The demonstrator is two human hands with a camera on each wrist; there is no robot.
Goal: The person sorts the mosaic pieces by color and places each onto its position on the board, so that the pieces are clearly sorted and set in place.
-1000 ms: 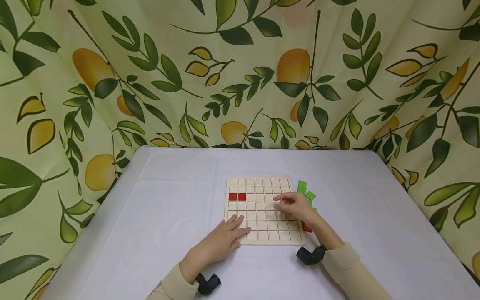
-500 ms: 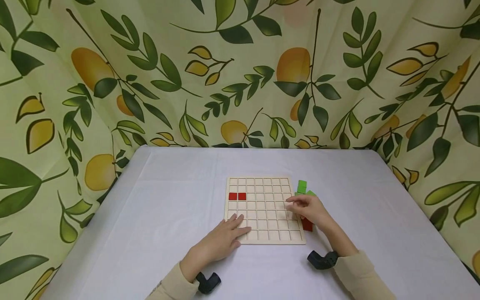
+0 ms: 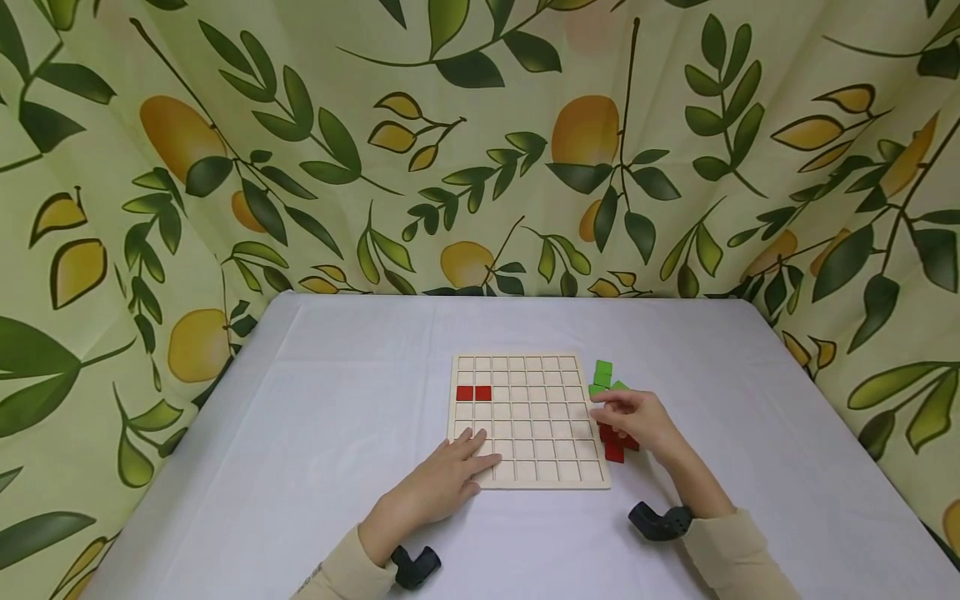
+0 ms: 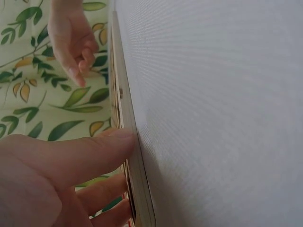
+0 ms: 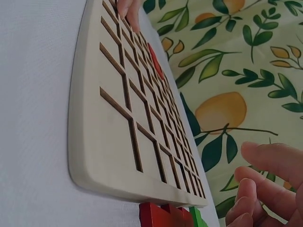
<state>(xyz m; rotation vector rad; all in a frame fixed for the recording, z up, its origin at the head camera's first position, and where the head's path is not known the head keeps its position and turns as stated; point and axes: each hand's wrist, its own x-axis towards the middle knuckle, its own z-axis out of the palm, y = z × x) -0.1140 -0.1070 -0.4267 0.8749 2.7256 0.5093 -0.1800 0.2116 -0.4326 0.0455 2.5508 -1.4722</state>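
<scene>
A wooden grid board (image 3: pixel 527 432) lies on the table, and two red tiles (image 3: pixel 474 393) sit side by side in its third row from the back, at the left. The left hand (image 3: pixel 442 479) rests with spread fingers on the front-left corner; in the left wrist view that hand (image 4: pixel 61 165) has its thumb against the board's edge (image 4: pixel 137 189). Above the board's right edge hovers the right hand (image 3: pixel 641 419), fingers loosely bent. The right wrist view shows this hand (image 5: pixel 267 184) with nothing visible between thumb and fingers. Loose red tiles (image 3: pixel 615 452) lie just below it.
Several green tiles (image 3: pixel 603 373) lie beside the board's back-right side, some partly behind the right hand. A white cloth (image 3: pixel 337 375) covers the table. Behind it hangs a leaf-and-fruit patterned curtain (image 3: pixel 465 208). Black devices are strapped at both wrists.
The right hand has moved rightward from over the grid to the board's right edge, uncovering grid cells and more of the red tiles. The left hand has stayed in place.
</scene>
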